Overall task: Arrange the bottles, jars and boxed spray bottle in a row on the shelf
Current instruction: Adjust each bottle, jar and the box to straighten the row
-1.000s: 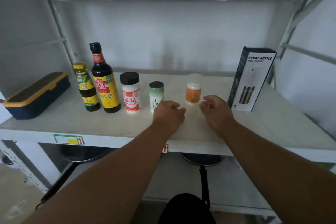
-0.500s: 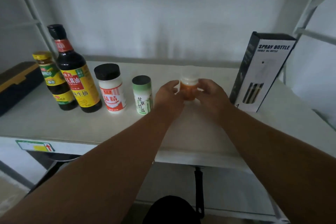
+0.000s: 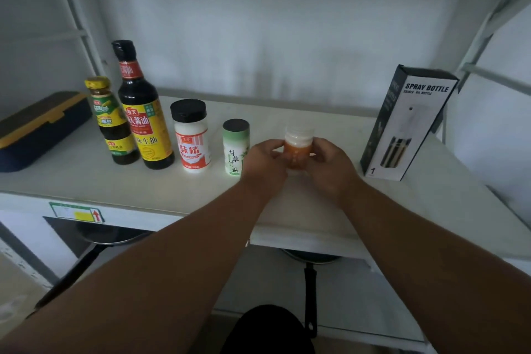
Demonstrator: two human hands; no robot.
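Observation:
On the white shelf (image 3: 86,181) stand, from left to right, a small yellow-capped sauce bottle (image 3: 110,121), a tall dark soy sauce bottle (image 3: 142,112), a white jar with a black lid (image 3: 192,135) and a green salt jar (image 3: 235,146). A small orange jar with a white cap (image 3: 297,146) stands right of these. My left hand (image 3: 264,164) and my right hand (image 3: 333,167) grip it from both sides. The boxed spray bottle (image 3: 408,123) stands upright at the far right.
A dark blue case with a yellow rim (image 3: 37,129) lies at the shelf's left end. Below the shelf sit two pans; the black handle (image 3: 310,296) of one sticks out toward me. Slanted metal frame bars run along both sides.
Both hands moved forward from the shelf's front and closed round the orange jar. The camera came closer.

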